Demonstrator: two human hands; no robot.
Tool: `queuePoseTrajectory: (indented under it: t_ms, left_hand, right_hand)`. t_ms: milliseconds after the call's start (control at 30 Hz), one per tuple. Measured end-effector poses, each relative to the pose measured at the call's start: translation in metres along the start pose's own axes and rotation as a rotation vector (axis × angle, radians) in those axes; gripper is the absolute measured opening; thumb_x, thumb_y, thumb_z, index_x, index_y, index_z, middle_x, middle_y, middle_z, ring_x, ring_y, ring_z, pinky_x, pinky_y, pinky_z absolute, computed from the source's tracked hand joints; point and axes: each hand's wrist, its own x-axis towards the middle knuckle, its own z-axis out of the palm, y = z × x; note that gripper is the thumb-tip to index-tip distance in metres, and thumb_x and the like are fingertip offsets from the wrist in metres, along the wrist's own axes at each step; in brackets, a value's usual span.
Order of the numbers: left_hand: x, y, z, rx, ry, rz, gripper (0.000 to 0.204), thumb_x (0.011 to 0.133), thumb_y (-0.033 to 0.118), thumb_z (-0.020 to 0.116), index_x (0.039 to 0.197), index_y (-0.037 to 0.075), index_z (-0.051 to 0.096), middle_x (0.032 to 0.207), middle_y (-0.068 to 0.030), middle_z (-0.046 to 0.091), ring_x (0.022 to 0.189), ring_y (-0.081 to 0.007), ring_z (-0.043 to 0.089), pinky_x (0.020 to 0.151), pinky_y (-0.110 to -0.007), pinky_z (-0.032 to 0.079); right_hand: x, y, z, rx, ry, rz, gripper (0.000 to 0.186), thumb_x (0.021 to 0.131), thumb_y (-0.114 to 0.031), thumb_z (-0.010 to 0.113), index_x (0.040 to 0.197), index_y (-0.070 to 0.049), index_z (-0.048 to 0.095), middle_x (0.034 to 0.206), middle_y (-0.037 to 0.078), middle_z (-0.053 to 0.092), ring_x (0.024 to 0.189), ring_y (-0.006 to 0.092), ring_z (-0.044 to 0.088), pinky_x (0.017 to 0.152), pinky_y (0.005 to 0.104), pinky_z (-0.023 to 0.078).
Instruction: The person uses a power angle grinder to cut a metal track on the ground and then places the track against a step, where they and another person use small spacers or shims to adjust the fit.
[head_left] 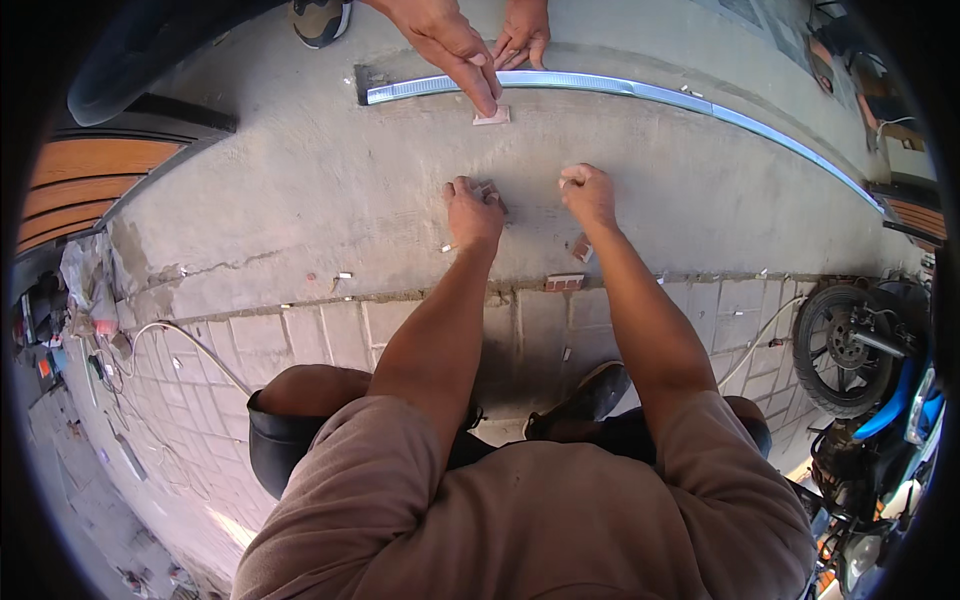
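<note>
My left hand (472,215) is closed around a small brown block (489,189), low over the grey concrete slab (330,190). To its right, my right hand (588,193) has its fingers curled and pressed together; whatever may be in them is too small or hidden to name. A reddish-brown block (582,248) lies just below my right wrist. Another such block (565,283) rests at the slab's near edge. Farther off, a co-worker's hand (452,48) touches a pale pink block (492,116) beside a long shiny metal strip (570,80).
The co-worker's other hand (523,35) rests at the metal strip. Orange-brown slatted panels (100,180) stand at the left. A motorbike wheel (845,350) is on the right, on brick paving (350,325). A pale hose (205,345) crosses the paving among small white scraps.
</note>
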Motion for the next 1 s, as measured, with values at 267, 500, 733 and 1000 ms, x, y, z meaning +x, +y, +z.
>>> queuePoseTrajectory:
  t_ms: [267, 500, 733, 1000]
  left_hand:
    - [0.010, -0.014, 0.012, 0.002, 0.068, 0.031, 0.012, 0.080, 0.000, 0.058, 0.091, 0.000, 0.062, 0.093, -0.0203, 0.064, 0.089, -0.0391, 0.063, 0.079, -0.046, 0.051]
    - [0.005, -0.003, 0.010, 0.011, 0.070, 0.042, 0.011, 0.081, 0.001, 0.058, 0.091, 0.002, 0.062, 0.096, -0.0174, 0.064, 0.087, -0.0378, 0.064, 0.078, -0.046, 0.051]
    - [0.005, 0.070, 0.051, 0.006, -0.170, 0.581, 0.016, 0.081, 0.001, 0.060, 0.097, 0.003, 0.062, 0.099, -0.0153, 0.061, 0.094, -0.0369, 0.061, 0.081, -0.046, 0.051]
    - [0.096, 0.179, 0.124, 0.436, 0.034, 1.054, 0.039, 0.079, 0.013, 0.071, 0.116, 0.003, 0.063, 0.122, -0.0114, 0.055, 0.119, -0.0283, 0.052, 0.104, -0.046, 0.040]
  right_hand:
    - [-0.098, 0.056, 0.009, -0.390, 0.494, 0.272, 0.046, 0.083, -0.021, 0.075, 0.118, 0.000, 0.055, 0.118, 0.018, 0.052, 0.109, 0.0374, 0.058, 0.088, 0.0476, 0.050]
    - [-0.097, 0.067, 0.014, -0.185, 0.345, 0.047, 0.037, 0.084, -0.010, 0.073, 0.111, 0.001, 0.051, 0.097, 0.018, 0.065, 0.095, 0.0344, 0.064, 0.081, 0.0444, 0.053]
    - [-0.023, 0.051, -0.033, 0.536, 0.426, 0.244, 0.021, 0.089, 0.000, 0.066, 0.110, 0.001, 0.063, 0.093, 0.007, 0.069, 0.083, 0.0132, 0.067, 0.061, 0.0238, 0.054]
    - [0.036, 0.025, -0.120, 0.638, 0.394, 0.099, 0.020, 0.092, -0.003, 0.064, 0.112, -0.002, 0.065, 0.095, 0.006, 0.071, 0.084, 0.0133, 0.067, 0.068, 0.0277, 0.055]
